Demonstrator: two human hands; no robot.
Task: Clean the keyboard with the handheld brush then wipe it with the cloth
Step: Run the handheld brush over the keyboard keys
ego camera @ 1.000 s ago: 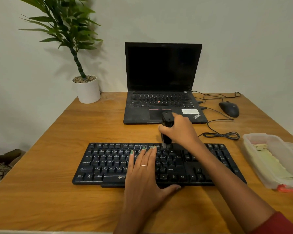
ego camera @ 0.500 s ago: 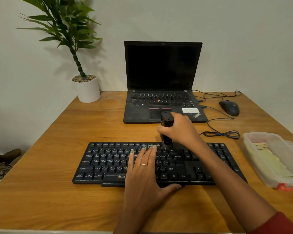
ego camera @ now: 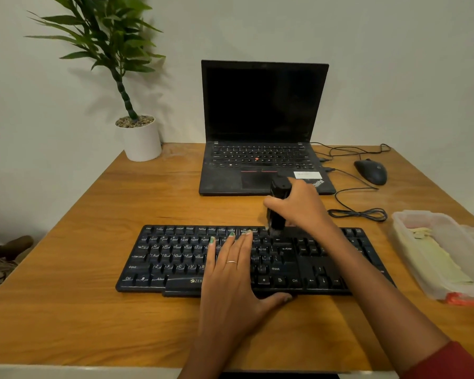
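**Brush upright at the keyboard's top row, left hand flat on the keys**

The keyboard (ego camera: 175, 258) is a long, flat slab of black plastic with low square keycaps and white legends, lying square on the near half of the tabletop (ego camera: 66, 310), a warm orange-brown wood with a visible streaked grain. The left hand (ego camera: 234, 277) lies flat across its middle, fingers straight and close together, thumb splayed along the front edge. The right hand (ego camera: 303, 206) wraps its curled fingers round the brush (ego camera: 278, 203), a stubby black cylinder held upright, its lower end on the top key row just right of the left fingertips.

At the right edge sits a translucent, rounded-rectangular plastic container (ego camera: 411, 222); inside lies the cloth (ego camera: 435, 258), pale yellow-green, soft and folded. Behind the keyboard stands an open matte black laptop (ego camera: 263, 105) with a dark screen. A smooth black mouse (ego camera: 371, 172) and a looped thin cable (ego camera: 359, 214) lie to its right. A glossy white cylindrical pot (ego camera: 143, 143) with pebbles holds a leafy green plant.

Against the frame half a second earlier, the brush and both hands sit at nearly the same spot; little has shifted.
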